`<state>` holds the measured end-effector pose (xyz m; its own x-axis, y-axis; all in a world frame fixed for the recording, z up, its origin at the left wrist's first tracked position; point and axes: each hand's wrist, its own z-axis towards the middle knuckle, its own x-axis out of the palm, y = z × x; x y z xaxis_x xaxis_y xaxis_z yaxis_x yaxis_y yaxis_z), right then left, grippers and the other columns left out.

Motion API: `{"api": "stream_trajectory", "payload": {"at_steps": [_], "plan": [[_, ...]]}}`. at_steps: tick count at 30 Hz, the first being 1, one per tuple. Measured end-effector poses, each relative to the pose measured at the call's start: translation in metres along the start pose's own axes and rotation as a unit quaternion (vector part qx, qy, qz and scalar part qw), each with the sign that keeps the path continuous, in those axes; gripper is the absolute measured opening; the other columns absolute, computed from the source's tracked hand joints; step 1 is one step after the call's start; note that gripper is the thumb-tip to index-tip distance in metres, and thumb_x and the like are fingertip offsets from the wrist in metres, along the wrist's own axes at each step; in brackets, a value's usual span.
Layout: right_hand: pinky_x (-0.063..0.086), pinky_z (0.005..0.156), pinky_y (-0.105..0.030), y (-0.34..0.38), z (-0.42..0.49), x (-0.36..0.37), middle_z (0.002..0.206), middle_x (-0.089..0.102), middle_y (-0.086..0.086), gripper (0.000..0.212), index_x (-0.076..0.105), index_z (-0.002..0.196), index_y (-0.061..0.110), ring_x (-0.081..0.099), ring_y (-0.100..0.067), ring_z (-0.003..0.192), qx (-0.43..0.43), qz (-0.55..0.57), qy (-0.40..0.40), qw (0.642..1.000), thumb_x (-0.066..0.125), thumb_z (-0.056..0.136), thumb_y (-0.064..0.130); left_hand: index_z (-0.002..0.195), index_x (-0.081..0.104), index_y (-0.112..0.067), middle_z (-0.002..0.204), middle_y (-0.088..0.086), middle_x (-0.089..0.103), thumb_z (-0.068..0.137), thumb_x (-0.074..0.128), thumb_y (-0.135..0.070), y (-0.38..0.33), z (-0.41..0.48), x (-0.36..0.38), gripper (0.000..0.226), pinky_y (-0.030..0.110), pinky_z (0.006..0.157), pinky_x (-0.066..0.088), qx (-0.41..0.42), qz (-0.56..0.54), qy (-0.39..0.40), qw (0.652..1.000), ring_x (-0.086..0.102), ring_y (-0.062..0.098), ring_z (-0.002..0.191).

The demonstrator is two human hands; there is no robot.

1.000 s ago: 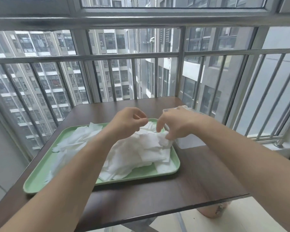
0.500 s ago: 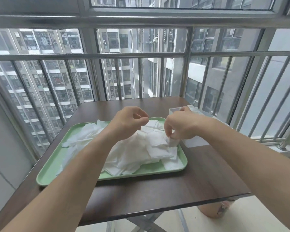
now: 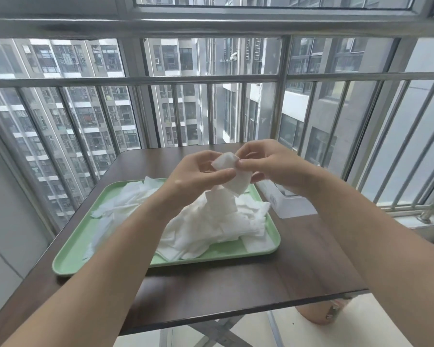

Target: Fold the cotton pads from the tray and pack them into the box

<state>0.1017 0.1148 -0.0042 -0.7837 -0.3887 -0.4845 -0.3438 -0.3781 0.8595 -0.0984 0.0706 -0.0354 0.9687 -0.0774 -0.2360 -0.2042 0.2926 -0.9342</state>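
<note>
Pinching one white square cotton pad [image 3: 238, 180] above the pale green plastic tray [image 3: 80, 259], both hands on it.
Opposite edges gripped by left hand [image 3: 194, 175] and right hand [image 3: 273, 165], close together; loose white pad heap [image 3: 211, 221] in tray; white box [image 3: 288, 206] just right, on dark wooden table [image 3: 236, 291].

Enclosed balcony corner in flat grey daylight. Dark brown wooden table [image 3: 236, 291] at centre, on crossed metal legs [image 3: 211, 333] over a pale floor [image 3: 251, 321]. Beyond its far edge, a steel railing [image 3: 211, 80] of upright bars under one horizontal rail, turning the corner at right. Above, a heavy grey window frame [image 3: 211, 23]. Outside, close-set high-rise apartment blocks [image 3: 85, 108]. Plain pale wall [image 3: 5, 209] at left. Pale sill [image 3: 411, 222] at right beneath the bars. Tan rounded object [image 3: 318, 313] under the table's near right corner.
</note>
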Motion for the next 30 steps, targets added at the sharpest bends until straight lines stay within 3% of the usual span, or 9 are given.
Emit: {"api": "stream_trajectory", "payload": {"at_steps": [4, 6, 8, 11, 15, 19, 21, 26, 30], "plan": [[0.055, 0.073, -0.032, -0.003, 0.005, 0.012, 0.091, 0.071, -0.004, 0.023, 0.064, 0.112, 0.005, 0.068, -0.016, 0.076, 0.017, 0.043, -0.04, 0.998, 0.06, 0.099, 0.023, 0.1, 0.073, -0.016, 0.087, 0.0, 0.075, 0.088, 0.076, -0.017, 0.003, 0.005, -0.006, 0.012, 0.032, 0.08, 0.05, -0.018, 0.018, -0.072, 0.997, 0.067, 0.013, 0.079], [0.052, 0.072, -0.03, -0.007, 0.008, 0.014, 0.092, 0.072, -0.001, 0.017, 0.064, 0.113, 0.009, 0.066, -0.013, 0.076, 0.023, 0.013, -0.05, 0.998, 0.056, 0.1, 0.014, 0.097, 0.072, -0.016, 0.087, 0.002, 0.074, 0.088, 0.075, -0.016, 0.005, 0.007, -0.015, 0.009, 0.033, 0.08, 0.052, -0.047, 0.016, -0.093, 0.994, 0.066, 0.015, 0.081], [0.051, 0.073, -0.02, -0.011, 0.009, 0.017, 0.103, 0.072, 0.0, 0.026, 0.065, 0.118, 0.013, 0.065, -0.01, 0.083, 0.021, -0.055, -0.008, 0.998, 0.057, 0.095, 0.005, 0.097, 0.072, -0.013, 0.089, 0.004, 0.073, 0.089, 0.074, -0.014, 0.006, 0.007, -0.025, 0.009, 0.034, 0.083, 0.055, -0.073, 0.021, -0.088, 0.993, 0.067, 0.019, 0.084], [0.046, 0.072, -0.004, -0.015, 0.008, 0.028, 0.115, 0.065, 0.007, 0.038, 0.064, 0.125, 0.021, 0.061, 0.0, 0.093, 0.008, -0.173, 0.073, 0.982, 0.071, 0.088, 0.014, 0.102, 0.073, -0.009, 0.09, 0.005, 0.074, 0.091, 0.07, -0.009, 0.007, 0.006, -0.037, 0.012, 0.034, 0.077, 0.06, -0.086, 0.024, -0.064, 0.994, 0.071, 0.02, 0.085], [0.048, 0.076, -0.015, -0.017, 0.014, 0.04, 0.102, 0.066, 0.012, 0.041, 0.067, 0.119, 0.029, 0.061, -0.004, 0.088, 0.01, -0.24, 0.103, 0.965, 0.082, 0.081, 0.029, 0.1, 0.073, -0.009, 0.085, 0.001, 0.073, 0.092, 0.066, -0.006, 0.005, 0.001, -0.048, 0.011, 0.025, 0.062, 0.057, -0.075, 0.002, -0.083, 0.994, 0.071, 0.012, 0.075], [0.042, 0.061, -0.021, -0.015, 0.021, 0.041, 0.077, 0.06, 0.008, 0.022, 0.073, 0.098, 0.027, 0.052, -0.006, 0.063, 0.017, -0.235, 0.132, 0.963, 0.083, 0.078, 0.027, 0.096, 0.073, -0.015, 0.088, 0.004, 0.07, 0.094, 0.065, -0.009, 0.012, -0.003, -0.058, 0.011, 0.025, 0.063, 0.056, -0.085, -0.019, -0.113, 0.99, 0.067, 0.016, 0.077], [0.04, 0.064, -0.029, -0.014, 0.023, 0.04, 0.082, 0.055, 0.001, 0.015, 0.075, 0.09, 0.028, 0.049, -0.013, 0.07, 0.018, -0.248, 0.148, 0.957, 0.083, 0.077, 0.03, 0.095, 0.073, -0.018, 0.087, 0.003, 0.069, 0.094, 0.064, -0.012, 0.017, -0.004, -0.062, 0.01, 0.026, 0.066, 0.054, -0.094, -0.03, -0.116, 0.988, 0.065, 0.018, 0.078], [0.044, 0.071, -0.029, -0.009, 0.028, 0.04, 0.101, 0.062, 0.002, 0.024, 0.073, 0.097, 0.035, 0.055, -0.012, 0.081, 0.031, -0.27, 0.159, 0.949, 0.084, 0.076, 0.036, 0.094, 0.072, -0.018, 0.08, -0.003, 0.069, 0.095, 0.062, -0.012, 0.019, -0.006, -0.067, 0.012, 0.021, 0.062, 0.053, -0.086, -0.075, -0.115, 0.987, 0.065, 0.013, 0.07], [0.044, 0.065, -0.024, -0.007, 0.03, 0.042, 0.086, 0.061, 0.009, 0.012, 0.072, 0.079, 0.029, 0.061, -0.014, 0.082, 0.02, -0.284, 0.161, 0.945, 0.083, 0.077, 0.035, 0.099, 0.072, -0.015, 0.082, -0.001, 0.071, 0.095, 0.06, -0.008, 0.018, -0.008, -0.065, 0.015, 0.023, 0.059, 0.054, -0.083, -0.121, -0.118, 0.982, 0.067, 0.013, 0.07]]}}
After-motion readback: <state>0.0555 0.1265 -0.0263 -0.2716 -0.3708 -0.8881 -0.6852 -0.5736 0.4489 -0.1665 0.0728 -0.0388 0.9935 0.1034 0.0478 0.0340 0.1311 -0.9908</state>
